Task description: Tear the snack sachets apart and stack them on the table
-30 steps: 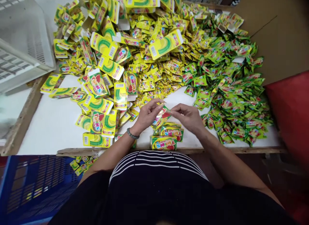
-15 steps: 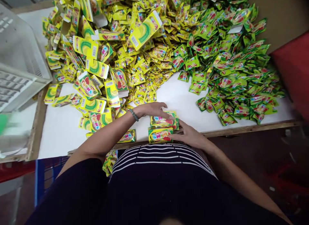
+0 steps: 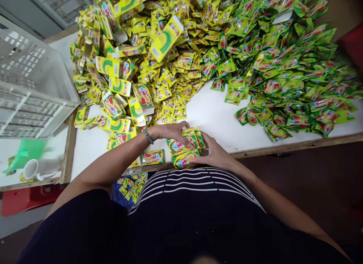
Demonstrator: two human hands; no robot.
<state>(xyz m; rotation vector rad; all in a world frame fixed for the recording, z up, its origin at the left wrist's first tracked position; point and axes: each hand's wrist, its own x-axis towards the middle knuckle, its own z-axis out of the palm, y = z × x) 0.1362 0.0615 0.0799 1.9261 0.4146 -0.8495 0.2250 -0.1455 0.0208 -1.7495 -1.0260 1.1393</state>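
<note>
Several small yellow-green candy boxes (image 3: 184, 158) stand grouped at the table's front edge, against my striped top. My left hand (image 3: 170, 131), with a beaded bracelet on its wrist, curves over the far boxes, thumb on their printed faces. Around the group's right end is my right hand (image 3: 217, 152), its fingers behind and its thumb across the nearest box. The hands hold the group between them; some fingertips are hidden. Just left of them, one more candy box (image 3: 153, 157) lies flat on the white table (image 3: 215, 120).
Yellow boxes (image 3: 120, 86) are heaped at the left, yellow sachets (image 3: 167, 80) in the middle and green sachets (image 3: 272, 86) at the right. White crates (image 3: 34, 101) stand far left, near a white mug (image 3: 39, 168). A blue basket (image 3: 119, 194) with small boxes sits below the edge.
The grouped boxes have turned slightly and sit closer together, with both hands drawn in around them. The view has shifted, showing more of the left side and the blue basket.
</note>
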